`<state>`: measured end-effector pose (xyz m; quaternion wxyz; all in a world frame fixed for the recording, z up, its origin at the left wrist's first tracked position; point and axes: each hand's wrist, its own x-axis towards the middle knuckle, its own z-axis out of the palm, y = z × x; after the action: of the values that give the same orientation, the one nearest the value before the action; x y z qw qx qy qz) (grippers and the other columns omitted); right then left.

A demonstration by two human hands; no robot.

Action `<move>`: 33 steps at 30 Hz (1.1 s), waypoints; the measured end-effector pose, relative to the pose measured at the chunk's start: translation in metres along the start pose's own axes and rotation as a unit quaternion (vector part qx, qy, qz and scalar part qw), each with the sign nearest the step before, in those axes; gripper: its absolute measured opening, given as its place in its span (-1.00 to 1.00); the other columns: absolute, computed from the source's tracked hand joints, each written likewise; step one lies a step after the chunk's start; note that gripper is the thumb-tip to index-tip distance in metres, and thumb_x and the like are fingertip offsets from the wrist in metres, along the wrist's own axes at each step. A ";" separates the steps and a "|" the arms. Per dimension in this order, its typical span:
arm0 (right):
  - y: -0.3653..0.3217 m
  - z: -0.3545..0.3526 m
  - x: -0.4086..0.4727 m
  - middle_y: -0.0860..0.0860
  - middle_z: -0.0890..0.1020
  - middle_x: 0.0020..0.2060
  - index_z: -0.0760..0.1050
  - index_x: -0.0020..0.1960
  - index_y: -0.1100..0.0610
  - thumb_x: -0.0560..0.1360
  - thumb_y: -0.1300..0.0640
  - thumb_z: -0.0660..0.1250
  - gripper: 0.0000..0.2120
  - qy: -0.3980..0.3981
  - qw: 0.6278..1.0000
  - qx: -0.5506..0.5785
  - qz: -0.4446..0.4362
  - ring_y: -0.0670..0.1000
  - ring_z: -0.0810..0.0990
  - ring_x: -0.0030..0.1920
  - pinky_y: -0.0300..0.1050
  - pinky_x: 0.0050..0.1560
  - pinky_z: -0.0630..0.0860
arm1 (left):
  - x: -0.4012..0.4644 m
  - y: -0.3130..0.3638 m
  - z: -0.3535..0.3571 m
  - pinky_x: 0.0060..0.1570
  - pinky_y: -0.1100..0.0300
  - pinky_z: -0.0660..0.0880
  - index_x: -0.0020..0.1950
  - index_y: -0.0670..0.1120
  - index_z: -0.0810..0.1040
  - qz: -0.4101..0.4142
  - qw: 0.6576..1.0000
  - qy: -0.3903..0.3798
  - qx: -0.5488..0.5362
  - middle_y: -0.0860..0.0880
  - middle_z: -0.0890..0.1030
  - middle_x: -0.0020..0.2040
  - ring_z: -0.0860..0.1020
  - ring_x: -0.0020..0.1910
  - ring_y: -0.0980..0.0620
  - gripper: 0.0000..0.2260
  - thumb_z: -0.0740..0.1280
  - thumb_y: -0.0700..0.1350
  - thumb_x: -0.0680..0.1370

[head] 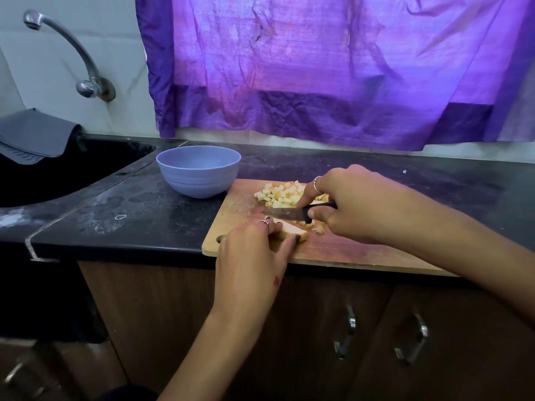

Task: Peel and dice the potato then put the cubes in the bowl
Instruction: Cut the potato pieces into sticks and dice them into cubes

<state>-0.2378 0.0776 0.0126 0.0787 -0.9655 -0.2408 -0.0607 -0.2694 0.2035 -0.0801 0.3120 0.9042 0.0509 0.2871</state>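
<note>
Nearest the camera, the left hand (254,250) sits at 6 o'clock on the wooden cutting board (347,250), fingertips and thumb curled down to pin the last uncut potato piece (292,231) against the wood. Just beside it, toward 3 o'clock, the right hand (356,204) is wrapped round the dark handle of a small knife (285,213), blade pointing toward 9 o'clock and lying right above that piece.

A heap of diced cubes (285,193) lies at the board's 12 o'clock edge; the blue bowl (198,172) stands on the counter (139,209) at 10 o'clock, close to the board's corner, its inside hidden from this angle.

By my judgement, raw potato is firm and cuts cleanly, but its wet, starchy faces turn slippery, so the remnant wants holding from above, flat side down, fingertips tucked back from the blade. Light and loose, the cubes are best scooped together.

No brand, label or writing can be read anywhere.
</note>
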 end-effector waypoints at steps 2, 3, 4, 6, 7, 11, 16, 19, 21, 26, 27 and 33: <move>0.001 0.002 0.000 -0.03 0.50 -0.10 0.54 0.13 -0.19 0.53 0.02 0.30 -0.80 0.006 1.000 -0.003 -0.002 0.07 0.55 -0.10 -0.07 -0.03 0.50 | 0.000 -0.001 0.000 0.15 0.19 0.48 0.25 0.00 0.58 0.001 1.000 -0.001 0.000 0.06 0.64 0.11 0.54 0.07 0.15 -0.63 0.37 0.12 0.51; 0.001 0.003 0.001 -0.03 0.50 -0.10 0.54 0.13 -0.19 0.53 0.01 0.30 -0.79 0.009 1.000 -0.004 -0.004 0.07 0.55 -0.10 -0.06 -0.02 0.50 | 0.001 -0.001 0.001 0.15 0.19 0.48 0.25 0.00 0.58 0.000 1.000 0.000 0.002 0.05 0.64 0.11 0.54 0.07 0.14 -0.63 0.37 0.13 0.50; 0.002 0.003 0.001 -0.03 0.50 -0.09 0.54 0.14 -0.19 0.53 0.01 0.30 -0.79 0.013 1.000 -0.004 -0.006 0.07 0.56 -0.10 -0.06 -0.02 0.51 | 0.001 -0.001 0.001 0.16 0.18 0.48 0.25 0.00 0.58 -0.001 1.000 0.000 0.003 0.05 0.64 0.11 0.54 0.07 0.14 -0.63 0.37 0.13 0.50; 0.004 0.003 0.002 -0.04 0.51 -0.14 0.56 0.12 -0.17 0.54 0.02 0.30 -0.81 0.015 1.000 0.001 -0.009 0.06 0.56 -0.14 -0.07 -0.05 0.51 | 0.001 0.000 0.001 0.19 0.14 0.47 0.24 0.00 0.59 -0.004 1.000 0.001 0.003 0.04 0.64 0.11 0.55 0.07 0.13 -0.63 0.37 0.13 0.50; 0.005 0.002 0.003 -0.07 0.50 -0.18 0.57 0.10 -0.16 0.54 0.03 0.30 -0.82 0.013 1.000 0.008 -0.010 0.04 0.55 -0.17 -0.08 -0.08 0.50 | 0.001 0.000 0.001 0.20 0.13 0.47 0.24 0.00 0.59 -0.005 1.000 0.001 0.004 0.05 0.64 0.12 0.55 0.07 0.12 -0.63 0.37 0.13 0.50; 0.007 0.000 0.005 -0.14 0.46 -0.26 0.60 0.07 -0.13 0.55 0.06 0.30 -0.83 -0.002 1.000 0.023 -0.016 -0.03 0.55 -0.21 -0.13 -0.13 0.45 | 0.001 -0.001 0.000 0.20 0.13 0.46 0.23 0.01 0.59 0.003 1.000 -0.001 0.011 0.05 0.64 0.11 0.55 0.08 0.12 -0.64 0.36 0.13 0.51; -0.002 -0.007 0.015 -0.03 0.61 -0.18 0.61 0.02 -0.03 0.53 0.15 0.32 -0.86 -0.021 0.998 -0.022 -0.062 -0.02 0.57 -0.17 -0.23 -0.31 0.40 | 0.004 -0.004 0.000 -0.05 0.29 0.38 0.16 0.03 0.62 0.002 0.999 -0.008 0.036 0.06 0.65 0.06 0.54 0.05 0.14 -0.71 0.35 0.14 0.52; -0.007 -0.008 0.022 -0.05 0.57 -0.34 0.60 0.00 0.01 0.50 0.19 0.32 -0.85 -0.033 0.995 -0.057 -0.079 0.01 0.58 -0.27 -0.27 -0.35 0.42 | 0.008 -0.003 -0.001 -0.04 0.22 0.43 0.14 0.04 0.61 0.000 0.997 -0.032 0.070 0.05 0.63 0.04 0.53 0.03 0.09 -0.71 0.31 0.16 0.54; -0.007 -0.009 0.026 -0.03 0.58 -0.37 0.59 0.00 0.01 0.50 0.19 0.32 -0.86 -0.048 0.993 -0.066 -0.085 0.04 0.60 -0.32 -0.22 -0.35 0.46 | 0.011 -0.001 -0.003 -0.05 0.17 0.43 0.12 0.02 0.59 0.014 0.993 -0.049 0.106 0.05 0.59 -0.01 0.50 -0.02 0.07 -0.72 0.27 0.15 0.56; 0.003 -0.026 0.018 0.07 0.62 -0.42 0.54 0.01 -0.05 0.54 0.08 0.30 -0.92 -0.111 0.987 -0.085 -0.074 0.00 0.49 -0.56 -0.23 -0.48 0.44 | 0.014 0.004 -0.006 -0.10 0.11 0.46 0.04 -0.03 0.56 0.033 0.986 -0.073 0.147 0.02 0.55 -0.07 0.49 -0.08 0.04 -0.76 0.27 0.11 0.58; 0.007 -0.028 0.013 0.06 0.64 -0.41 0.53 0.01 -0.08 0.54 0.05 0.31 -0.93 -0.120 0.987 -0.088 -0.068 0.01 0.52 -0.54 -0.21 -0.46 0.48 | 0.014 0.004 -0.006 -0.09 0.10 0.47 0.02 -0.03 0.57 0.037 0.986 -0.074 0.146 0.02 0.55 -0.07 0.50 -0.07 0.03 -0.77 0.27 0.10 0.58; 0.025 -0.027 -0.033 -0.16 0.50 -0.36 0.54 0.05 -0.10 0.52 0.00 0.34 -0.89 -0.065 0.992 -0.088 -0.069 -0.12 0.51 -0.31 -0.19 -0.21 0.44 | 0.016 0.004 -0.006 -0.08 0.11 0.47 -0.01 -0.05 0.57 0.026 0.987 -0.088 0.132 0.00 0.58 -0.06 0.51 -0.05 0.01 -0.78 0.29 0.08 0.57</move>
<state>-0.2570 0.0357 0.0304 -0.0266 -0.9516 -0.3054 -0.0236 -0.2601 0.2077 -0.0661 0.1851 0.9602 0.0371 0.2057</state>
